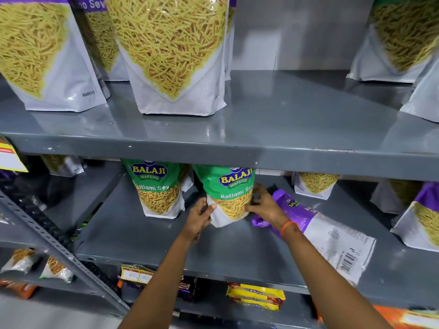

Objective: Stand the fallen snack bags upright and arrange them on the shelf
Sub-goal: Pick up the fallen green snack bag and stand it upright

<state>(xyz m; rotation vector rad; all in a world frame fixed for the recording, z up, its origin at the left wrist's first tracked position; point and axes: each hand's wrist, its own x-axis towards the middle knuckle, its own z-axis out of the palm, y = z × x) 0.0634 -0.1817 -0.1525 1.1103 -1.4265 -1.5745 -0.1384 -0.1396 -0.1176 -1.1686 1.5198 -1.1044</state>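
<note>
A green Ratlami Sev bag (pixel 229 188) stands upright on the middle grey shelf (pixel 166 238), held from both sides. My left hand (pixel 199 216) presses its lower left edge and my right hand (pixel 263 205) grips its lower right side. A second green Ratlami Sev bag (pixel 158 186) stands upright just to the left, apart from my hands. To the right a purple-and-white snack bag (pixel 325 231) lies flat on the same shelf, its back and barcode facing up, partly under my right wrist.
The upper shelf (pixel 285 129) carries upright purple-top sev bags (pixel 171 51) on the left and more at the right (pixel 401 36). Upright white bags (pixel 316 185) stand at the middle shelf's back and right end (pixel 422 224). Yellow packets (pixel 256 296) lie on the shelf below.
</note>
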